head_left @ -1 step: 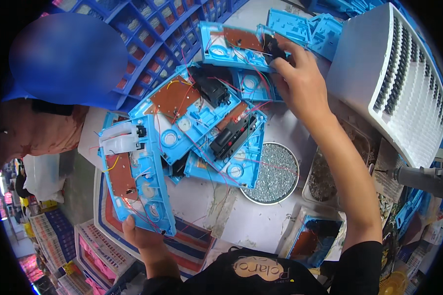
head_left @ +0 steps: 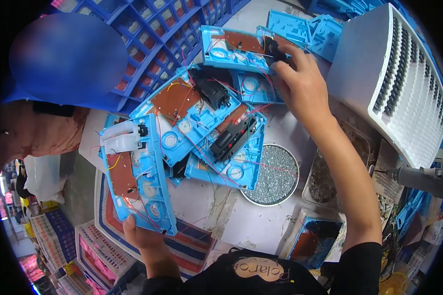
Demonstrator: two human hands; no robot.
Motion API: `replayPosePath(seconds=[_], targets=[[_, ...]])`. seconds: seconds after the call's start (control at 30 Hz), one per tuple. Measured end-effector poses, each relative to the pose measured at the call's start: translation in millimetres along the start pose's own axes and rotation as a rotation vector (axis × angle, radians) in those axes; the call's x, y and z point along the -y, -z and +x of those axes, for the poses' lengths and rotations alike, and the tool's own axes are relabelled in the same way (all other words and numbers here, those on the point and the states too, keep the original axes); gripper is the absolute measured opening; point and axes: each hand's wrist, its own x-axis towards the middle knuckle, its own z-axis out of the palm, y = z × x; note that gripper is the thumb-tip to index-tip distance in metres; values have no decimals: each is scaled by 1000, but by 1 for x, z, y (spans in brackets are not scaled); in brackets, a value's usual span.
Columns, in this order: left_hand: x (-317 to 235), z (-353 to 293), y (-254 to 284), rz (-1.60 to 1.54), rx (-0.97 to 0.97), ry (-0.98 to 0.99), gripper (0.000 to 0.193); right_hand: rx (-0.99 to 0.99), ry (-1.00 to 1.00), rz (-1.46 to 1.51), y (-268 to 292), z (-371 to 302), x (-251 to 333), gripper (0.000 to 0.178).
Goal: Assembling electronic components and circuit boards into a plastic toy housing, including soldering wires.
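So the left hand (head_left: 143, 237) has its thumb over the near end of a blue casing (head_left: 142, 174), clamped on it with the other fingers mostly hidden. That casing tilts over the left side of the white work surface (head_left: 251, 228), with a brown board and a cloudy plastic part on it. The right hand (head_left: 302, 81) is way over by the far edge, thumb and fingers bent in around a black part (head_left: 271, 47) at the right end of a second blue casing (head_left: 238, 56) (can't tell how hard it's squeezing). Between them there's a messy overlapping pile of blue casings (head_left: 197, 130), red wires everywhere, 2 chunky black modules (head_left: 234, 140) on top. Just right of the pile sits a round tray (head_left: 269, 203) of small silvery bits. Further out, a blue crate (head_left: 157, 29) stands past the far left corner, and a big white ridged box (head_left: 359, 64) is along the right edge.
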Motion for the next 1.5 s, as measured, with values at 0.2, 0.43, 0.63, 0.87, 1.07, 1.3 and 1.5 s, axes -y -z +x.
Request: replayPosePath(seconds=[0.2,0.43,0.63,0.87,1.07,1.3,1.5], targets=[[-1,33,-33,-101,136,-4,65,-234,44,69,20,-12,2,24],[-7,63,-44,8,240,148,61,-350,138,277,54,-24,23,27],[-5,68,-53,181,197,150,60,-283,281,262,80,-30,41,26],[-30,53,-48,564,272,61,47,-252,352,260,93,-28,59,28],[-66,-4,-64,387,212,16,44,-256,481,302,100,-1,95,25],[-84,11,-75,-190,284,44,54,-47,547,374,107,52,180,40],[-104,-1,-61,-196,95,-56,53,82,606,357,120,87,246,59]])
